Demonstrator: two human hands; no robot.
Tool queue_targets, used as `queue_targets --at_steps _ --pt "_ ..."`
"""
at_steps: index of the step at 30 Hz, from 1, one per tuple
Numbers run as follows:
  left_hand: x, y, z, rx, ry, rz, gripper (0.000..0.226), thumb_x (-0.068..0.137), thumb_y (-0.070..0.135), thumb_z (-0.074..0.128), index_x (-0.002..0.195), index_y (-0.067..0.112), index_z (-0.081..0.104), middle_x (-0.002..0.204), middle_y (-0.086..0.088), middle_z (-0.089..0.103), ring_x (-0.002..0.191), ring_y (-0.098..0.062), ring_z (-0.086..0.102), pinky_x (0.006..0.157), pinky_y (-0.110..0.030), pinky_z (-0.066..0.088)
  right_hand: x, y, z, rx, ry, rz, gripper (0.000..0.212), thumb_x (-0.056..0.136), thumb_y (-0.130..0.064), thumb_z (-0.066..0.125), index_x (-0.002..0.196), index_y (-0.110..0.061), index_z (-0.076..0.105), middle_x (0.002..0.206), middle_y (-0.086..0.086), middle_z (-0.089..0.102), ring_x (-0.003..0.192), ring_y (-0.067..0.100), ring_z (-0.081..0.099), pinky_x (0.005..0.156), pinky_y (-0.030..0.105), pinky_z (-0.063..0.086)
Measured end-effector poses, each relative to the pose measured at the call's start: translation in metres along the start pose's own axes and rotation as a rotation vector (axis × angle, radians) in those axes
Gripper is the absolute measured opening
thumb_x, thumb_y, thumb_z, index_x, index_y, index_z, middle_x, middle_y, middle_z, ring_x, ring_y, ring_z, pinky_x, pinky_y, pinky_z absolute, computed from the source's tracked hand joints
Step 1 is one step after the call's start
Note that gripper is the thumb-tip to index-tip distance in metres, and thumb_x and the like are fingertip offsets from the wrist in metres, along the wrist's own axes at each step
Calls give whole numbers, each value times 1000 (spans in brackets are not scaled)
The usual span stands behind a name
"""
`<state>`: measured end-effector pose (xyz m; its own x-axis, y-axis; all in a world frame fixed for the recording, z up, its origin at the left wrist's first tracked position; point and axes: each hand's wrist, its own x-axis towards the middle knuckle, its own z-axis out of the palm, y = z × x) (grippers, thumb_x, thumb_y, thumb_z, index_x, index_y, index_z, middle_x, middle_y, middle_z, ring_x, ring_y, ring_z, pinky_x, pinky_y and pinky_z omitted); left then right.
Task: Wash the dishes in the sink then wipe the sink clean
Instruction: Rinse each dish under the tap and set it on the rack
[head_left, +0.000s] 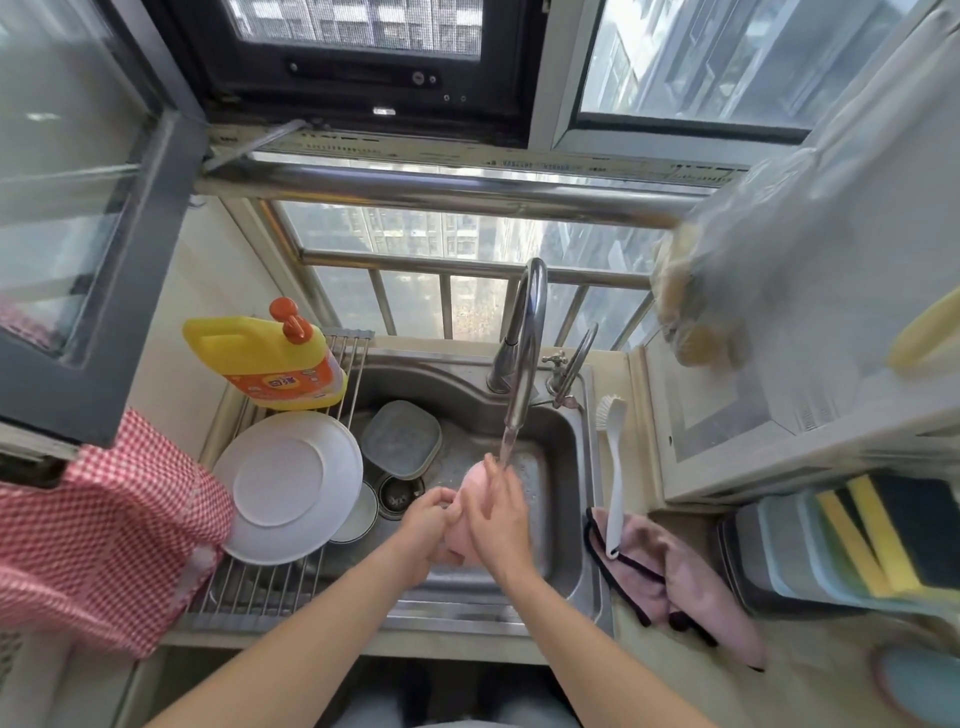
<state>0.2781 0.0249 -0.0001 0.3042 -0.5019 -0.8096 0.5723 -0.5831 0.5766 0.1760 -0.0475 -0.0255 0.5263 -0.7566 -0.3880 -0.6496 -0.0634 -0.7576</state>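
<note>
Two hands meet over the sink, under the stream running from the tall tap. The left hand grips one pink bowl from the side, fingers curled round it; the right hand lies over the bowl with fingers fairly straight, hiding most of it. One grey container and one small white dish, half covered, sit in the basin. One large white plate lies upside down on the drying rack, beside one yellow soap bottle. On the table to the right lie one white brush and one pink cloth. A red checked cloth is cut off at the left edge.
</note>
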Motion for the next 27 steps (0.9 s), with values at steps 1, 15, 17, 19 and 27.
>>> queue_targets --at_steps 1,15,17,19,27 --pt "1 -2 0 2 20 -7 11 103 22 56 107 12 59 89 -16 67 72 -27 63 58 -38 50 -4 3 2 -36 -14 -37 57 100 -53 45 154 -48 26 164 -5 20 151 16 21 122 44 29" --pt "4 1 3 -230 134 -27 14 101 -2 47 105 10 54 75 -12 63 60 -21 60 59 -33 53 -24 12 12 -168 -116 -159 63 106 -58 16 162 -36 0 169 -15 -5 154 2 -8 127 36 4" --pt "6 0 0 -220 145 -56 15 101 -3 46 103 10 54 71 -10 61 55 -18 59 58 -32 53 -32 15 7 -170 -163 -175 57 109 -52 17 160 -39 -3 167 -18 -10 151 -3 -15 126 31 -4" --pt "6 -3 0 -203 94 -71 16 100 -5 45 105 9 53 72 -11 58 59 -20 55 58 -35 56 -24 17 2 -155 -200 -139 52 109 -50 16 157 -44 -3 167 -21 -10 150 -4 -16 124 30 -8" --pt "2 1 11 -204 63 -29 14 102 -2 47 101 11 54 76 -8 67 66 -22 67 64 -45 61 9 18 -9 -141 -138 26 54 111 -40 16 162 -27 6 170 -3 0 155 10 -6 126 32 -6"
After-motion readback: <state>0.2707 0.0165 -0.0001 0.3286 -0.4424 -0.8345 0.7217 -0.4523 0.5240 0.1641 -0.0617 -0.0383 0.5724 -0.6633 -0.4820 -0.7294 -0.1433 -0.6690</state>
